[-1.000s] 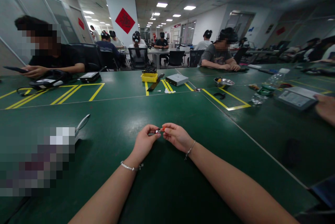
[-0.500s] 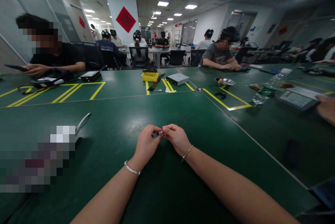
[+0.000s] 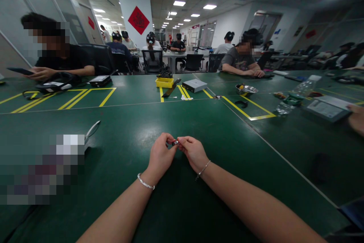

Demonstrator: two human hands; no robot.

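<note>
Both hands meet above the green table [image 3: 125,144] in the middle of the head view. Between my fingertips is a small dark-and-silver piece [image 3: 175,142] with a bit of red at its edges; it is too small to name. My left hand [image 3: 162,154] pinches its left end between thumb and forefinger. From the other side, the thumb and forefinger of my right hand [image 3: 193,151] are closed on its right end. Fingers cover most of the piece.
A blurred-out object [image 3: 48,171] with a pale strap lies at left. Farther back are a yellow bin [image 3: 164,83], a silver box [image 3: 194,85], a metal bowl [image 3: 247,89] and a plastic bottle [image 3: 297,97]. Another person's hand [image 3: 356,118] touches a grey box [image 3: 327,108] at right.
The small piece has turned slightly between my fingertips, and more red shows. Both hands keep their pinch. The whole view has shifted a little.
</note>
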